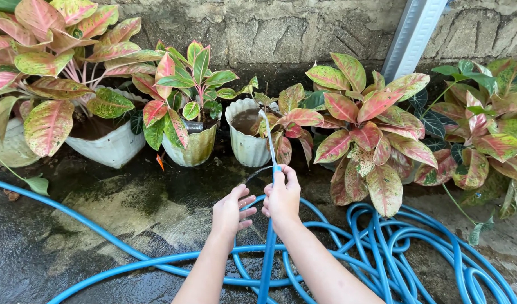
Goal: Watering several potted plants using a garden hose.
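While the right hand (282, 197) is closed around the end of the blue hose (268, 253), a thin water jet (266, 132) arcs from it into the white ribbed pot (246, 141) directly beyond. Just left of the hose, the left hand (231, 211) is open, fingers spread, holding nothing. Remaining hose lies coiled right of that pot, on wet concrete (129, 208).

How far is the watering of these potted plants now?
Looks done: the ground is wet. In hand: the right hand holds the blue hose, its stream landing in the ribbed white pot; the left hand is open beside it. Whether other pots were watered, I cannot tell.
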